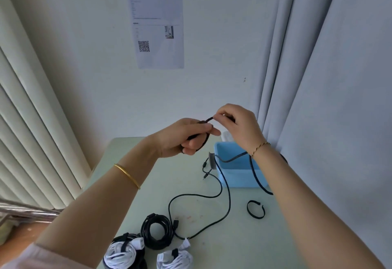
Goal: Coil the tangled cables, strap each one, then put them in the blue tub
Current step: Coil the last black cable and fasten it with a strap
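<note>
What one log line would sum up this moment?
phase: coiling | left hand: grips black cable coil | right hand: pinches its strand | blue tub: loose cable over rim | strap: loose on table

Your left hand [186, 137] covers most of the black coil [204, 141], so you cannot count its turns. Your right hand [237, 124] conceals the strand of it that it pinches. Your right forearm [307, 194] masks the right side of the blue tub [233, 175]. The bottom edge cuts off the white cable bundles [121, 256] [174, 260]. The text on the wall sheet [158, 26] is too small to read.
</note>
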